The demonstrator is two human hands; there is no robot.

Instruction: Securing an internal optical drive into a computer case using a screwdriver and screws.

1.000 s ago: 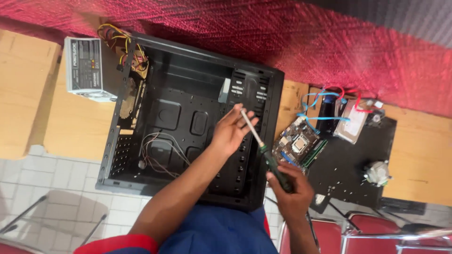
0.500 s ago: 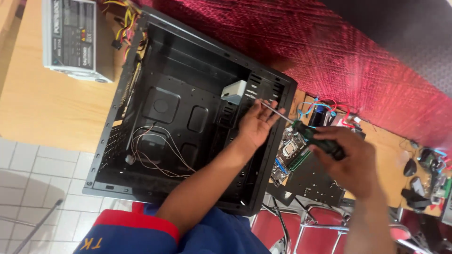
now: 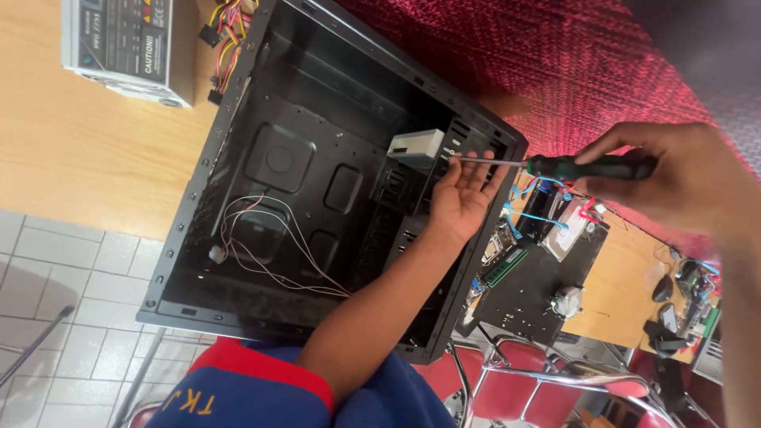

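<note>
The fingers of the left hand are loosely spread and slightly curled, with the palm turned up toward the camera; the fingertips lie against the metal shaft of a screwdriver near its tip, steadying it without gripping it. The left forearm runs from the lower edge of the view up and to the right, crossing the open side of the computer case so that the hand sits inside it, next to the drive cage at the right wall. The right hand is closed around the dark green handle of the screwdriver, thumb and fingers wrapped over its rear end, and holds the tool nearly level, pointing left. The screwdriver tip meets the right wall of the case just beside a pale grey drive unit mounted in the cage. The case is black, lies on its side on a light wooden table, and is largely bare inside: a bundle of thin white and red wires loops across its floor panel. A grey power supply with yellow, red and black leads stands on the table at the upper left, outside the case. To the right of the case, on a dark mat, lie a green circuit board, blue cables and a small silver part. Red chairs with chrome frames stand below the table edge.
</note>
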